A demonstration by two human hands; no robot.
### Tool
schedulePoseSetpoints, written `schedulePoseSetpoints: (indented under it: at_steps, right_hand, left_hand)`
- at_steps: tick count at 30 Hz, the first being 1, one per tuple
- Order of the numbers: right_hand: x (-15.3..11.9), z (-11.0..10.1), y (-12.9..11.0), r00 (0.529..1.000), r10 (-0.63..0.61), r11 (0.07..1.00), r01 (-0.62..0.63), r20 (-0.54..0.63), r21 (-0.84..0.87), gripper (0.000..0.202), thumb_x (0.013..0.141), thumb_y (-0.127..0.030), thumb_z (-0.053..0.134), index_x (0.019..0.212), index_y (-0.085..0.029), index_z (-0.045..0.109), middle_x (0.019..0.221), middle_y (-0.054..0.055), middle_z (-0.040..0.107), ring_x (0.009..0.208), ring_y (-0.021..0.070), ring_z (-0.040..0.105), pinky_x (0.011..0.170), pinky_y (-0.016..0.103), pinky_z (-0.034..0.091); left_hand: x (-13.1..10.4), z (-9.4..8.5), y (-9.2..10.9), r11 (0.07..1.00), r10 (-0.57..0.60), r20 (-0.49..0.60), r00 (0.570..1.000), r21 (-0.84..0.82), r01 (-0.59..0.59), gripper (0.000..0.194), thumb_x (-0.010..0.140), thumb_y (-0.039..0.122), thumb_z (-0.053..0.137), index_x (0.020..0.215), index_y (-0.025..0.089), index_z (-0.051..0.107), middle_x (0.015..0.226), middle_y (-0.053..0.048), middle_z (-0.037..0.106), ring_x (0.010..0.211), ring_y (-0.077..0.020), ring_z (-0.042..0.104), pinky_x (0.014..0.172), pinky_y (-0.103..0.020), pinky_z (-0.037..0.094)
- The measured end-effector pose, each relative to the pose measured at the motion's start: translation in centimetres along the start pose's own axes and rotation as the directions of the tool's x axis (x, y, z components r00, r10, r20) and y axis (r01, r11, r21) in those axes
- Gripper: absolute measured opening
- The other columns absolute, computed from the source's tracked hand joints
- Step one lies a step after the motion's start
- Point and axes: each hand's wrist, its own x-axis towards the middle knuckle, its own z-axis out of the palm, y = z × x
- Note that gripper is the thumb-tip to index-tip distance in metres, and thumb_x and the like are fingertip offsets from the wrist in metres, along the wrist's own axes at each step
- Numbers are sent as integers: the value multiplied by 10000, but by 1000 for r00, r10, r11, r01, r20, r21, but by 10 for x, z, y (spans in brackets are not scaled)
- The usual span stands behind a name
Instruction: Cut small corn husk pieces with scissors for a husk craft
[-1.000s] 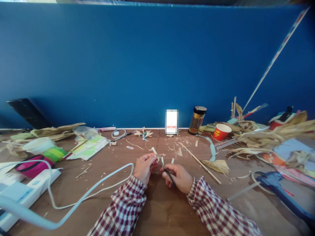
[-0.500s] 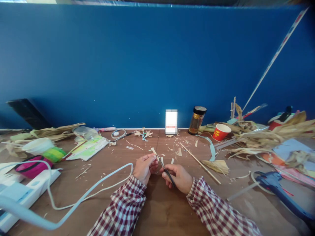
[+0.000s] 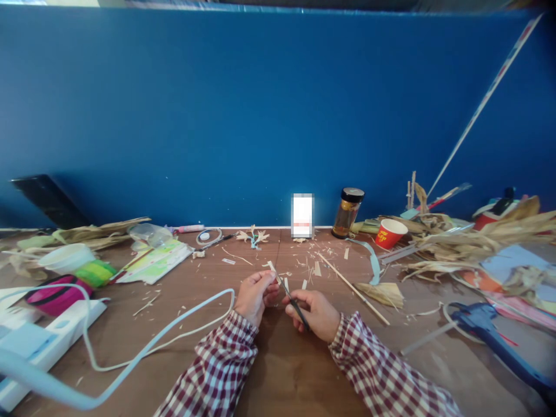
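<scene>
Between the fingertips of my left hand (image 3: 256, 295) is a small pale strip (image 3: 271, 266), which looks like dried corn husk. My right hand (image 3: 315, 313) is closed around dark-handled scissors (image 3: 299, 313), their blades pointing up and left to the strip. Whether the blades touch it I cannot make out. Several cut husk pieces (image 3: 317, 269) lie on the table just beyond my hands. Farther back sits a small husk flower shape (image 3: 252, 236) with a blue middle.
At right are a blue glue gun (image 3: 482, 324), a husk heap (image 3: 456, 243), a red paper cup (image 3: 391, 233) and a dark-lidded jar (image 3: 348, 213). A thin stick (image 3: 354, 288) lies right of centre. On the left, a white cable (image 3: 174, 318) loops near a power strip (image 3: 52, 347).
</scene>
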Motion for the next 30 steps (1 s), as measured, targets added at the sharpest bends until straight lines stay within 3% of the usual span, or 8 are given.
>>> schedulePoseSetpoints:
  at_steps: [12, 30]
  right_hand:
    - [-2, 0, -5, 1000, -1, 1000, 1, 3, 12, 327, 709, -401, 617, 923, -153, 610, 506, -47, 532, 421, 62, 499, 426, 158, 406]
    - [0, -1, 1, 1000, -10, 1000, 10, 9, 12, 322, 709, -408, 610, 906, -154, 593, 512, -46, 536, 410, 62, 491, 422, 161, 410]
  left_hand:
    - [0, 0, 2, 999, -11, -57, 998, 46, 14, 59, 744, 90, 569, 699, 127, 582, 555, 1, 591, 452, -71, 566, 442, -151, 479]
    - [-1, 1, 0, 1000, 17, -30, 999, 21, -16, 43, 700, 94, 613, 661, 103, 599, 539, -5, 599, 439, -68, 556, 425, -151, 473]
